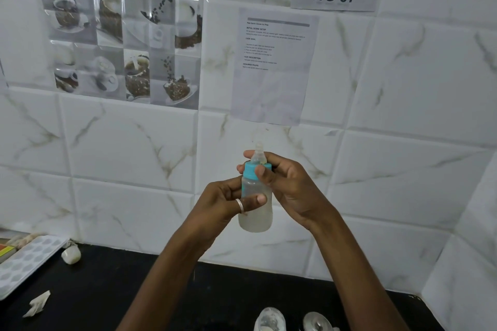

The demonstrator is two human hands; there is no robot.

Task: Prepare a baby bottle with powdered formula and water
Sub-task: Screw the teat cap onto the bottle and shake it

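Bottle (255,204) held upright in the air, cloudy liquid inside. Left hand (228,201) grips its body; right hand (285,183) pinches the blue collar (251,170) under the teat (258,154).

Black bench (113,290) against a tiled wall. At its left edge, a white tray (27,260) of moulded cells; just beside the tray, near the back edge, a small white lump (71,255). Toward the front left, a pale crumpled scrap (37,303). At the front edge, a clear domed cover (270,320) beside a steel lid (317,324).
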